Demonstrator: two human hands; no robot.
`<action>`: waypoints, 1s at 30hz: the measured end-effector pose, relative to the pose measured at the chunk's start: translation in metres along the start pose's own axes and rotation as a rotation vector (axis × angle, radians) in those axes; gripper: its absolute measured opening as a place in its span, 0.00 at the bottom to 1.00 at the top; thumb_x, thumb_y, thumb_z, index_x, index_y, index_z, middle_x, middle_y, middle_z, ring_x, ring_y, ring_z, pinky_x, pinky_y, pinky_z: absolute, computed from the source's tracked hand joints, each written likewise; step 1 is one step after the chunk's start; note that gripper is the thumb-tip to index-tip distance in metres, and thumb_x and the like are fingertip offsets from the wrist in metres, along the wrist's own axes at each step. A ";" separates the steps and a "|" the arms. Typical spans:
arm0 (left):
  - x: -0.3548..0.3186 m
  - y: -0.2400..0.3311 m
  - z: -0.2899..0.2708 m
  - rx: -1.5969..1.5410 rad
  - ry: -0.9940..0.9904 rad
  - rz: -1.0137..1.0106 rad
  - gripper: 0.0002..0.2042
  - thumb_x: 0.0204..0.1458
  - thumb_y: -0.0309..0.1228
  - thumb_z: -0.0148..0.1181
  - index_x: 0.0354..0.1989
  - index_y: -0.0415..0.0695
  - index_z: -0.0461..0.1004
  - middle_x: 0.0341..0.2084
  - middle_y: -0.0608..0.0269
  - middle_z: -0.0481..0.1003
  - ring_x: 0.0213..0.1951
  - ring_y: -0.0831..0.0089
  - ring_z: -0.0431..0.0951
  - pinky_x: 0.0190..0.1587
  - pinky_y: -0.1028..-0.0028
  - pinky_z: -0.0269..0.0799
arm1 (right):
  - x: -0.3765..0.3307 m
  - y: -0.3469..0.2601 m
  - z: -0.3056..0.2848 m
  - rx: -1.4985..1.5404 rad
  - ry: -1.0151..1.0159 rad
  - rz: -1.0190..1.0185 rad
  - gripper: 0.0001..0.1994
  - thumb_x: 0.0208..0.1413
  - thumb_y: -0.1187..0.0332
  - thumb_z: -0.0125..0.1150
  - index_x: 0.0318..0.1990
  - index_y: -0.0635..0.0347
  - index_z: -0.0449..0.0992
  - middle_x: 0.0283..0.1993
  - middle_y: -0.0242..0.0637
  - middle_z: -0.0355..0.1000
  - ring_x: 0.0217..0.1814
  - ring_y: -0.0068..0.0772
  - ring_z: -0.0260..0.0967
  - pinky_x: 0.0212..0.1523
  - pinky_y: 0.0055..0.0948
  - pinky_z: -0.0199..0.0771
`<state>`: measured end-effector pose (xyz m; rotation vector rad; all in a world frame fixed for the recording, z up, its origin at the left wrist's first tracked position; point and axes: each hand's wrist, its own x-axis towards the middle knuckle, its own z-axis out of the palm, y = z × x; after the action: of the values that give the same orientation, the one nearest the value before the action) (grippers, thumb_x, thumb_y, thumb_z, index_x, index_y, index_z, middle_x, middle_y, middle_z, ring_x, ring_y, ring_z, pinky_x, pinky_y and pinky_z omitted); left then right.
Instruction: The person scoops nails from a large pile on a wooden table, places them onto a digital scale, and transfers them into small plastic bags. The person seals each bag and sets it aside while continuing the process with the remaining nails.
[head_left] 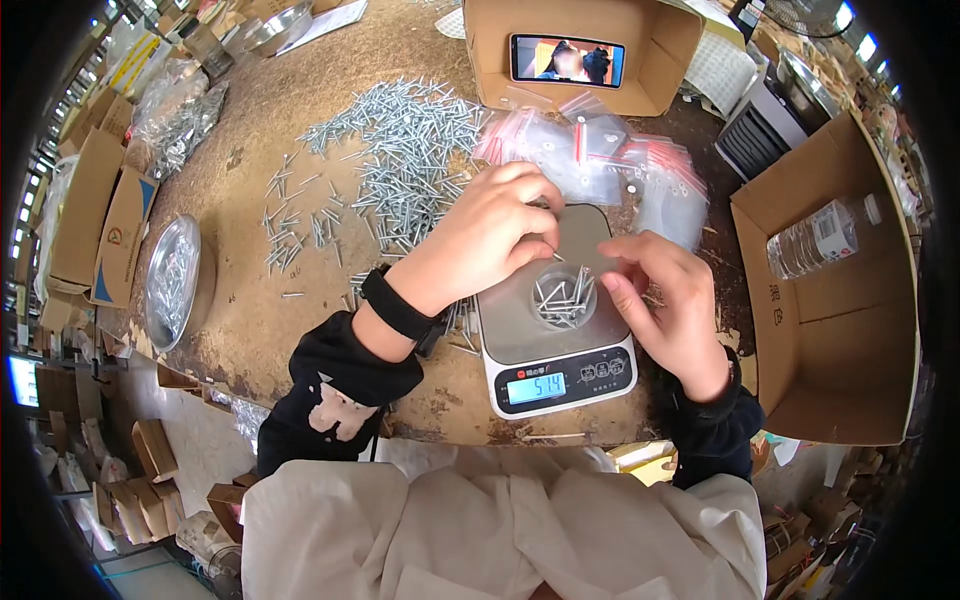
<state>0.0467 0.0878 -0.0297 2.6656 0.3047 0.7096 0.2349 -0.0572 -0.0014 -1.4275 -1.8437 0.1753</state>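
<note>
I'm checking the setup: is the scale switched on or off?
On: the scale has a blue-lit display showing dark digits.

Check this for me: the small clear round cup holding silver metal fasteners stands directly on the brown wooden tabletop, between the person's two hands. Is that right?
Not quite: the head view shows the small clear round cup holding silver metal fasteners standing on the white digital scale with a grey metal plate. It is between the left hand and right hand.
</note>
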 end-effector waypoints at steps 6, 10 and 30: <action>0.000 0.011 -0.015 -0.189 0.135 0.000 0.05 0.48 0.29 0.66 0.30 0.44 0.77 0.44 0.63 0.75 0.53 0.62 0.69 0.58 0.61 0.60 | -0.001 0.002 0.000 -0.023 0.031 -0.039 0.08 0.50 0.73 0.65 0.39 0.60 0.78 0.24 0.34 0.69 0.20 0.30 0.65 0.24 0.29 0.66; 0.000 0.026 -0.013 -0.273 0.100 0.083 0.07 0.50 0.30 0.65 0.36 0.44 0.78 0.48 0.61 0.74 0.55 0.60 0.68 0.59 0.61 0.60 | -0.001 0.003 -0.001 -0.028 0.057 -0.040 0.07 0.50 0.73 0.65 0.38 0.60 0.78 0.24 0.34 0.69 0.20 0.29 0.65 0.23 0.29 0.66; -0.151 0.094 -0.068 0.084 -0.216 -0.497 0.15 0.47 0.32 0.67 0.42 0.45 0.73 0.30 0.57 0.73 0.33 0.57 0.75 0.35 0.63 0.69 | -0.004 -0.005 0.000 -0.002 -0.004 -0.096 0.04 0.52 0.77 0.61 0.35 0.66 0.77 0.30 0.40 0.75 0.22 0.34 0.68 0.26 0.29 0.68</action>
<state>-0.1060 -0.0225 -0.0037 2.5508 0.9090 0.2563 0.2314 -0.0627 -0.0012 -1.3378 -1.9119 0.1281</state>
